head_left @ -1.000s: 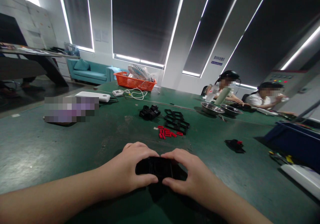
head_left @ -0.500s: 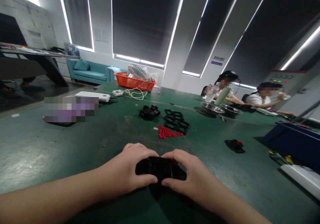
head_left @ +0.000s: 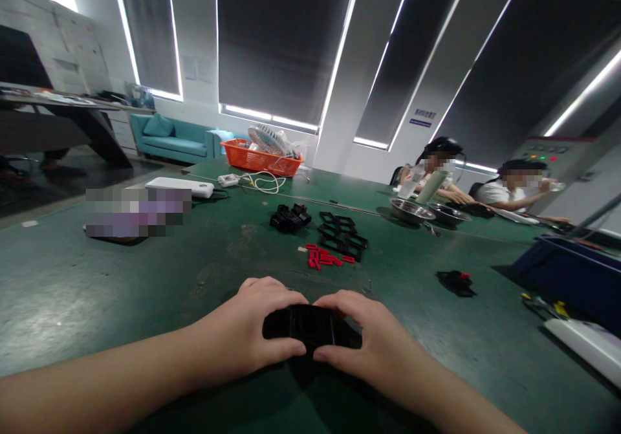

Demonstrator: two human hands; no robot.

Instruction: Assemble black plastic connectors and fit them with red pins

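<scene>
Between my two hands is a dark, glossy black plastic part [head_left: 313, 325], low over the green table [head_left: 233, 259]. My left hand [head_left: 264, 324] grips its left side, thumb on the near edge and fingers on the far edge. On the other side my right hand [head_left: 361, 330] pinches it the same way. Its finer shape is lost in the dark. Beyond the hands lie several small red plastic pieces [head_left: 325, 257], several black rectangular frames [head_left: 342, 235] and a cluster of black parts [head_left: 290, 218].
To the right sit a black part with a red piece [head_left: 456, 282], a blue bin [head_left: 572, 279] and a white object [head_left: 585, 350]. Farther back are metal bowls [head_left: 411, 211], an orange basket [head_left: 264, 161] and a white power bank [head_left: 179, 187]. Two people sit at the far right.
My hands and the black part stay in the same place. At the far right, a seated person's raised hand has shifted slightly.
</scene>
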